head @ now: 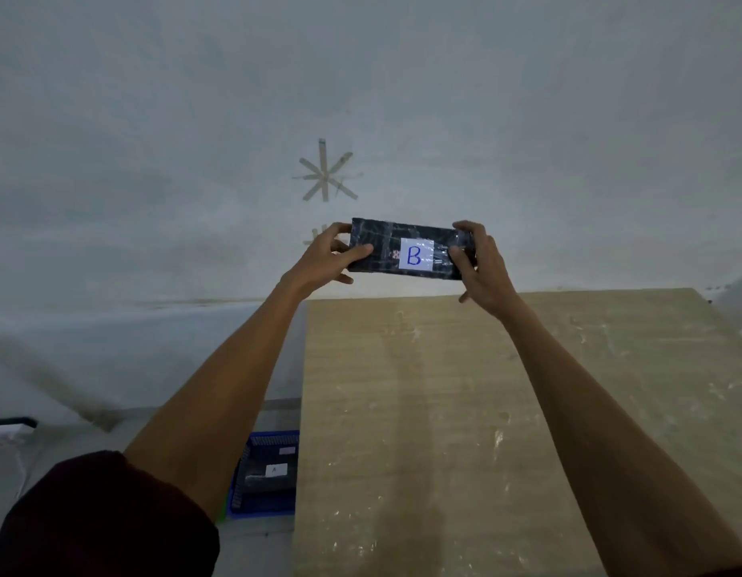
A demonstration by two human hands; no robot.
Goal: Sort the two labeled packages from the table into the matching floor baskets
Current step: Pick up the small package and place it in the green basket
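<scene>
Starting nearest: dark sleeve [98,518] on left arm, lower left. Blue basket [264,472] on floor beside table [506,431] left edge, holding dark package [269,478] with label "A". Table top light wood, scuffed. Beyond, raised above table's far edge: black package [407,249], white label "B" facing camera. Left hand [325,260] fingers clamped on its left end; right hand [481,268] fingers clamped on right end. Farthest: wall [153,118], tape star [325,172].

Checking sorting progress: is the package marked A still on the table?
No, the package marked A already lies in the blue basket on the floor beside the table.
</scene>
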